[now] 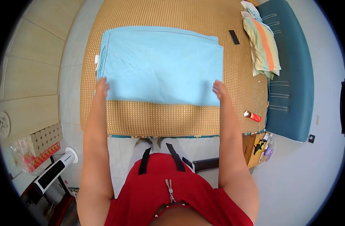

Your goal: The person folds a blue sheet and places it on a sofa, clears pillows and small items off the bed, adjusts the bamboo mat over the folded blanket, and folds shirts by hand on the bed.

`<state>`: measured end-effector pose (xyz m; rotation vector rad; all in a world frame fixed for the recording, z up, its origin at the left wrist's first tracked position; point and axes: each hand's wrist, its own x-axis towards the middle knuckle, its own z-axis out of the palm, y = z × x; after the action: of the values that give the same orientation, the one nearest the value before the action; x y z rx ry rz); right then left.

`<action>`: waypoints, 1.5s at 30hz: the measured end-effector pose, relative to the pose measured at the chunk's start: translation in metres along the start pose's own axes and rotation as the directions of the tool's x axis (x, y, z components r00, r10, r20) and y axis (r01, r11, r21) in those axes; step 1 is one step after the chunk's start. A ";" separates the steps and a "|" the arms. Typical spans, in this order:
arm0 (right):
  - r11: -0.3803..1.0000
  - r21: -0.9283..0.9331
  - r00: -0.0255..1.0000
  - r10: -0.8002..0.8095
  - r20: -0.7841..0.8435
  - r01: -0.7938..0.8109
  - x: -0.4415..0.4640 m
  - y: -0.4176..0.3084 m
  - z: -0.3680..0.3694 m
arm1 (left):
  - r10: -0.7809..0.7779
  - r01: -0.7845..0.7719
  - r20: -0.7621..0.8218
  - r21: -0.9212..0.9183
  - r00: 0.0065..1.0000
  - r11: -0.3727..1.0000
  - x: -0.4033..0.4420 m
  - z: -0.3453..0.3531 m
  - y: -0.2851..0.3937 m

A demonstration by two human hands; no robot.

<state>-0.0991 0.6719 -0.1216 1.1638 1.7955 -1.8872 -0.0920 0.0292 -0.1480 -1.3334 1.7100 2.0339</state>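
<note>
One blue cloth flat on woven mat; left hand, right hand at opposite edges; cannot tell if gripping.

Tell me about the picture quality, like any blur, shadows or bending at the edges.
Head view: left hand and right hand look slightly blurred; head view: soft shadows fall on the blue cloth beside both hands; head view: wide-angle distortion seems to bow the headboard, and the corners go black.
</note>
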 end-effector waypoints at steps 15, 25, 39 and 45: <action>0.816 0.492 0.948 0.310 0.074 -0.305 0.040 0.254 -0.006 | -0.369 0.353 -0.082 -0.162 0.926 0.922 -0.014 0.025 -0.177; 0.738 0.672 0.903 0.327 -0.278 -0.060 0.059 0.206 0.000 | -0.409 0.345 -0.374 -0.228 0.833 0.911 0.049 0.010 -0.169; 0.846 0.472 0.857 0.417 -0.302 -0.246 -0.096 0.302 -0.065 | -0.381 0.379 -0.313 -0.070 0.870 0.923 -0.074 -0.127 -0.261; 0.747 0.449 0.726 0.635 -0.263 -0.490 -0.141 0.357 -0.108 | -0.449 0.585 -0.528 0.116 0.721 0.803 -0.138 -0.150 -0.290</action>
<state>0.2747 0.6633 -0.2611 2.0849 1.0341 -1.6827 0.2472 0.0509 -0.2471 -2.0429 1.4463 1.1586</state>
